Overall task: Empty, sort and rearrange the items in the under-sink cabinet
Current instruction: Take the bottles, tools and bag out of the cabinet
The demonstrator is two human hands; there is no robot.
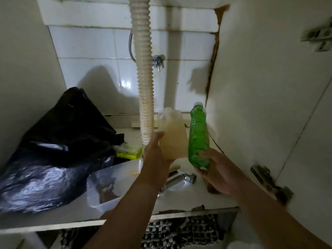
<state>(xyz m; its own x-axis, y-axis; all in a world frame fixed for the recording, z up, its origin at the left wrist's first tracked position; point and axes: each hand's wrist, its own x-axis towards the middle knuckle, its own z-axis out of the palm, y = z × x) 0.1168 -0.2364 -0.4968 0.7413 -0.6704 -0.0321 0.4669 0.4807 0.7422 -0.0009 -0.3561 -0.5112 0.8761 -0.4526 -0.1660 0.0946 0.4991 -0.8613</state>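
Under-sink cabinet (197, 200) items are coming out two at a time: the left hand (156, 164) wraps a cloudy beige bottle (172, 133) low on its body, and the right hand (218, 170) curls round the base of a green bottle (198, 139). Each grip is closed firmly on its bottle, and both bottles are held above the cabinet floor, side by side at about 1 o'clock from the middle of the view, just apart.

To do this step well, I would judge it best to keep both upright, since the caps are too blurred to tell whether they seal, and to draw them straight back toward 6 o'clock over the front edge.

A corrugated drain hose (143, 72) hangs just at 9 o'clock of the beige bottle and could be knocked. A chrome pipe fitting (179, 178) lies on the floor under the hands, beside a clear plastic tub (107, 184). A black bin bag (59, 150) fills the 9 o'clock side, with a yellow sponge (128, 151) tucked against it. A woven mat (179, 230) lies outside at 6 o'clock.
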